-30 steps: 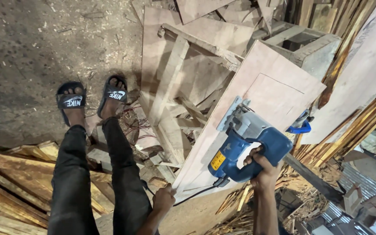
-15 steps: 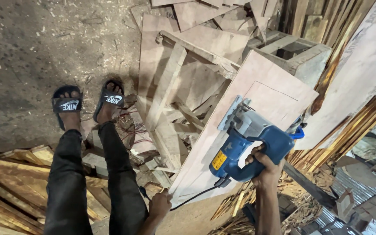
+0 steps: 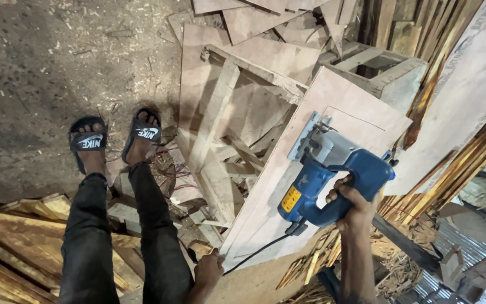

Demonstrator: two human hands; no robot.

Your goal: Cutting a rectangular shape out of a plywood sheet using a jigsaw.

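Observation:
My right hand [image 3: 351, 204] grips the handle of a blue circular saw [image 3: 328, 175]. The saw's metal base rests flat on a pale plywood panel [image 3: 288, 186] that slopes from lower left to upper right. A pencilled rectangle shows on the panel beside the saw. My left hand [image 3: 207, 268] holds the panel's lower near edge. The saw's black cord [image 3: 254, 252] runs down across the panel toward that hand. My legs in dark trousers and black sandals [image 3: 142, 133] stand to the left on the dusty floor.
A rough wooden frame [image 3: 226, 112] and plywood offcuts lie under and behind the panel. A wooden box [image 3: 389, 70] sits at the upper right. Stacked timber strips [image 3: 12, 242] fill the lower left, and thin battens [image 3: 451, 169] lean at the right. Sawdust covers the floor.
The view has shifted slightly; the saw and my right hand stay at nearly the same place on the panel. My left hand keeps its hold on the lower edge.

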